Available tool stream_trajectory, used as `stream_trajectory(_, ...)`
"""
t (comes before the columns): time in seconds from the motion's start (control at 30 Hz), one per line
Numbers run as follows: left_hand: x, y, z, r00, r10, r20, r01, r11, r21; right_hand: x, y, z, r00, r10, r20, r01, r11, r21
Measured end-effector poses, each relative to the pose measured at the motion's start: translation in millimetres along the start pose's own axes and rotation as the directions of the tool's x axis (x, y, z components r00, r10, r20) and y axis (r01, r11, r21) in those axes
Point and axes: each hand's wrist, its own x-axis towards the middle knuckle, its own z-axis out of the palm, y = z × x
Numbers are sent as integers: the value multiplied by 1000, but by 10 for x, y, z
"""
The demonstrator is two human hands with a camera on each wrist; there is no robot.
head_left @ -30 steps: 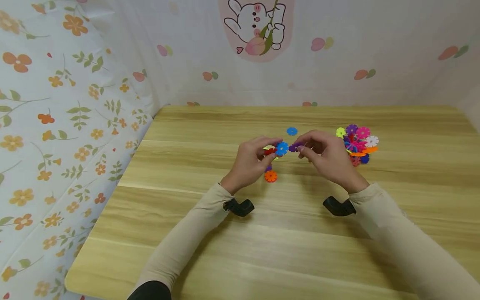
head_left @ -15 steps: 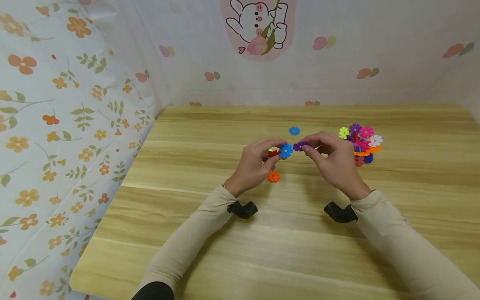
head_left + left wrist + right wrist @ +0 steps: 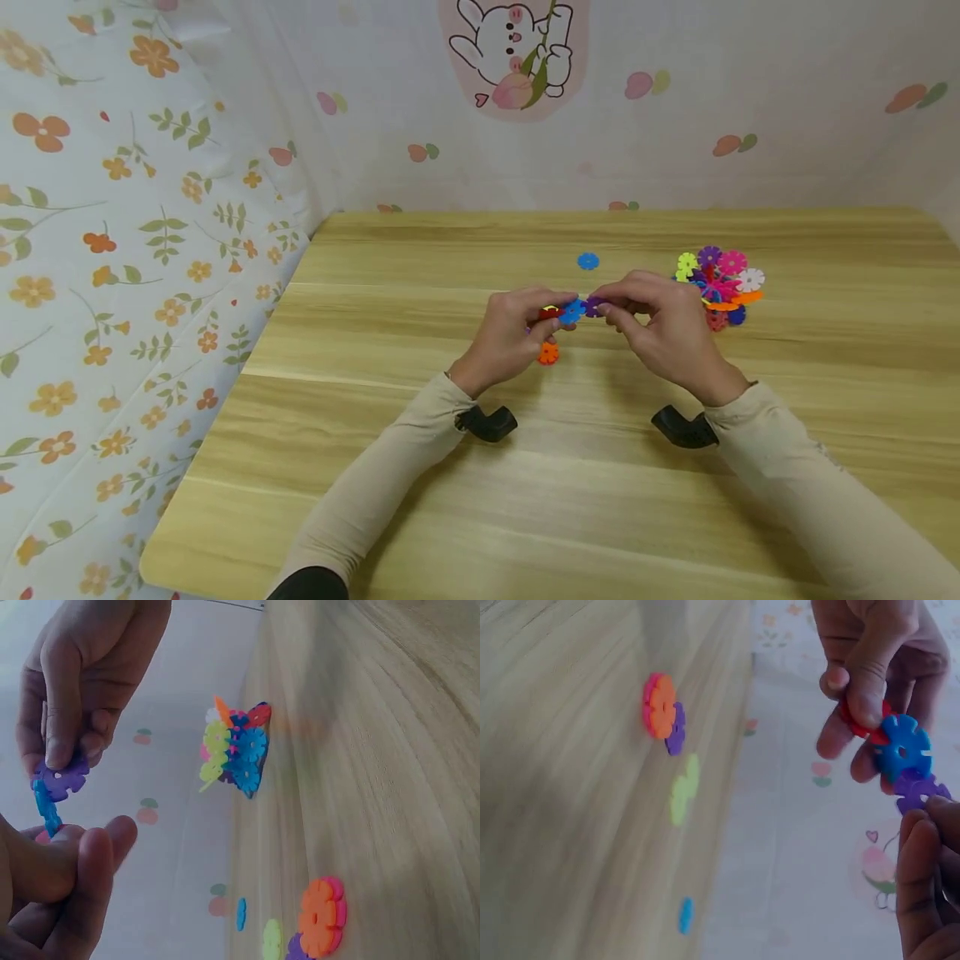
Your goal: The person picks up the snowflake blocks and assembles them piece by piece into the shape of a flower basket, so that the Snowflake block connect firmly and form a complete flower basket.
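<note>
My left hand (image 3: 513,337) pinches a red notched flower disc (image 3: 853,720) between thumb and fingers. Joined to that disc is a blue flower disc (image 3: 904,750), which sticks out toward the right. A purple flower disc (image 3: 61,778) is pinched in my right hand (image 3: 663,329). Its edge meets the blue disc's edge at an angle, notch to notch, in both wrist views. Both hands are raised above the table, close together. Below the left hand lies an orange flower disc (image 3: 549,353), overlapping a pink one (image 3: 649,697).
A built cluster of colourful flower discs (image 3: 720,287) stands right of the right hand. A loose blue disc (image 3: 588,261) lies behind the hands. Yellow discs (image 3: 684,791) and a purple disc (image 3: 676,731) lie near the orange one. A patterned curtain (image 3: 375,125) borders the wooden table (image 3: 420,500).
The purple disc in my right hand has moved left and now meets the blue disc; a gap lay between them half a second ago. The left hand has dipped slightly.
</note>
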Motion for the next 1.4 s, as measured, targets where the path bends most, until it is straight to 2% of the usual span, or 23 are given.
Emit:
stream_trajectory(0.17, 8, 13, 28, 998, 59, -12, -58, 992, 110, 39, -6, -38, 993, -109, 46, 113, 989, -94)
stream_trajectory(0.27, 1, 18, 37, 997, 70, -16, -67, 986, 156, 40, -5, -32, 990, -127, 65, 133, 985, -105)
stream_trajectory(0.4, -14, 25, 66, 998, 50, -25, -47, 994, 99, 11, 8, 6, 994, -104, 26, 105, 991, -78)
stream_trajectory(0.5, -19, 41, 78, 998, 51, -42, -49, 997, 53, 16, 8, 31, 993, -115, -8, 114, 991, -73)
stream_trajectory(0.6, -23, 56, 78, 996, 76, -50, -72, 994, 86, 41, -9, 36, 989, -146, 1, 146, 984, -103)
stream_trajectory(0.67, -33, 60, 68, 994, 102, -49, -94, 985, 143, 53, -16, 33, 987, -157, 19, 158, 981, -109)
stream_trajectory(0.77, -42, 57, 41, 993, 113, -24, -108, 979, 172, 62, -16, 20, 987, -154, 37, 157, 982, -104)
stream_trajectory(0.83, -40, 53, 7, 997, 82, 15, -83, 988, 127, 69, -16, 11, 988, -145, 53, 150, 984, -96)
stream_trajectory(0.93, -16, 39, -64, 996, -26, 90, 28, 1000, -14, 109, -24, 20, 989, -115, 91, 124, 988, -93)
stream_trajectory(1.0, -2, 23, -115, 988, -93, 127, 105, 990, -90, 135, -29, 50, 989, -69, 130, 78, 995, -66)
stream_trajectory(1.07, 13, -2, -160, 979, -140, 148, 160, 979, -129, 155, -28, 85, 985, 3, 173, 1, 1000, -19)
stream_trajectory(1.1, 16, -16, -181, 976, -160, 148, 180, 974, -137, 159, -18, 109, 979, 47, 198, -50, 999, 11)
stream_trajectory(1.17, 10, -43, -227, 970, -201, 136, 220, 965, -145, 156, 15, 157, 954, 144, 264, -162, 986, 46)
stream_trajectory(1.23, -1, -63, -272, 961, -251, 111, 267, 951, -156, 154, 49, 219, 913, 223, 343, -249, 968, 32)
stream_trajectory(1.27, -5, -72, -292, 957, -274, 96, 286, 944, -162, 157, 65, 262, 890, 247, 383, -267, 964, -1)
stream_trajectory(1.3, -7, -78, -308, 952, -296, 80, 305, 936, -175, 159, 82, 314, 869, 260, 420, -262, 964, -55)
stream_trajectory(1.4, 3, -91, -324, 940, -337, 59, 342, 914, -218, 171, 69, 474, 820, 253, 514, -161, 962, -219)
